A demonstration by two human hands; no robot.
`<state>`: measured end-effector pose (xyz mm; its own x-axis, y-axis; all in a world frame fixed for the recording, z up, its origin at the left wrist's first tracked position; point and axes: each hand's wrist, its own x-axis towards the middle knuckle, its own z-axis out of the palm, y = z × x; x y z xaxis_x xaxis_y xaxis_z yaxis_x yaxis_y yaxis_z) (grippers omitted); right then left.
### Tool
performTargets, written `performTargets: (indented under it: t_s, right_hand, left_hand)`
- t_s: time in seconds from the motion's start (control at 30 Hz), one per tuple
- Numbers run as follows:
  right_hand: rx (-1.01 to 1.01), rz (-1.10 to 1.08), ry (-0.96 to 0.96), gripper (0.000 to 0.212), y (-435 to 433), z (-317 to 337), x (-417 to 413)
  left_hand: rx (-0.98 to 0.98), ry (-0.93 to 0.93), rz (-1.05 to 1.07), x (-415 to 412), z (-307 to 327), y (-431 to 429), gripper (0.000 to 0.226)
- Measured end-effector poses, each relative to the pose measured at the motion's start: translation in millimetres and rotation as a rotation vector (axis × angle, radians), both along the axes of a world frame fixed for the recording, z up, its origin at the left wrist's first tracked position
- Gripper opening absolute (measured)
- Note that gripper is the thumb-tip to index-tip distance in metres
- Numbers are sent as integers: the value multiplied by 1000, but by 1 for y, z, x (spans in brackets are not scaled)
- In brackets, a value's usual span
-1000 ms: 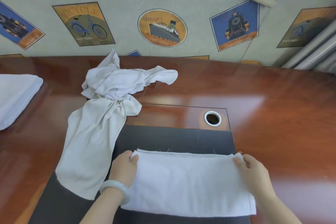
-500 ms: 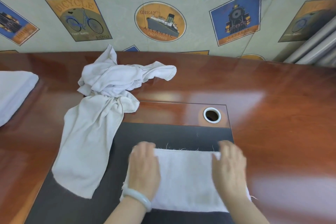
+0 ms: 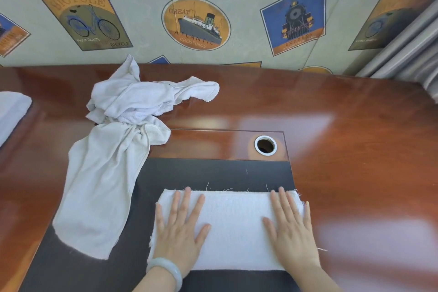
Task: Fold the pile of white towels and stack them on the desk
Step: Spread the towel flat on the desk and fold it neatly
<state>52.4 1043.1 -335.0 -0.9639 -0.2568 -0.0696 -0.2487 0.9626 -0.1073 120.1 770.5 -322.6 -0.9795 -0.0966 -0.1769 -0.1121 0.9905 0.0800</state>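
A folded white towel (image 3: 233,225) lies flat on the black desk pad (image 3: 213,173) near the front edge. My left hand (image 3: 179,227) presses palm-down on its left part, fingers spread. My right hand (image 3: 290,227) presses flat on its right part in the same way. Neither hand grips anything. A crumpled pile of white towels (image 3: 132,106) sits behind and to the left, with one long towel (image 3: 99,187) trailing from it onto the pad. A folded white stack (image 3: 11,111) shows at the far left edge.
The glossy wooden desk (image 3: 355,149) stretches to the right. A round cable hole (image 3: 265,145) with a silver rim sits behind the pad. Patterned wallpaper (image 3: 196,23) rises behind the desk, and grey curtains (image 3: 414,54) hang at the right.
My hands let go of the towel's far corners after folding it over, then laid flat on top. The towel is now narrower front to back.
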Motion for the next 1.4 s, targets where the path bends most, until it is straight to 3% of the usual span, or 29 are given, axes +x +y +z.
performTargets:
  t_s: [0.33, 0.5, 0.7, 0.8, 0.87, 0.93, 1.03, 1.17, 1.4]
  right_hand:
    - [47, -65, -37, 68, 5, 2, -3]
    - [34, 9, 63, 64, -8, 10, 10]
    - [1, -78, 18, 66, 20, -8, 27]
    - [10, -133, 32, 70, 9, 2, 26]
    - [-30, -68, 96, 69, -11, 15, 33]
    - [-106, 140, 131, 61, -46, 25, 48]
    - [-181, 481, 27, 51, -114, 27, 61]
    - [-194, 518, -14, 59, -184, 20, 41]
    - [-109, 536, -6, 56, -202, 1, 28]
  left_hand:
    - [5, -28, 120, 2, 3, -18, 64]
    - [34, 37, -10, 7, 12, 1, 59]
    - [51, -15, -15, 26, 2, -14, 60]
    - [190, 42, 87, 28, 15, -17, 59]
    - [354, 66, 314, 40, 24, -22, 57]
    - [472, 96, 551, 56, 34, -29, 46]
    - [575, 15, 731, 72, 45, -35, 10]
    - [605, -44, 709, 81, 47, -40, 10]
    - [973, 145, 606, 86, 50, -46, 13]
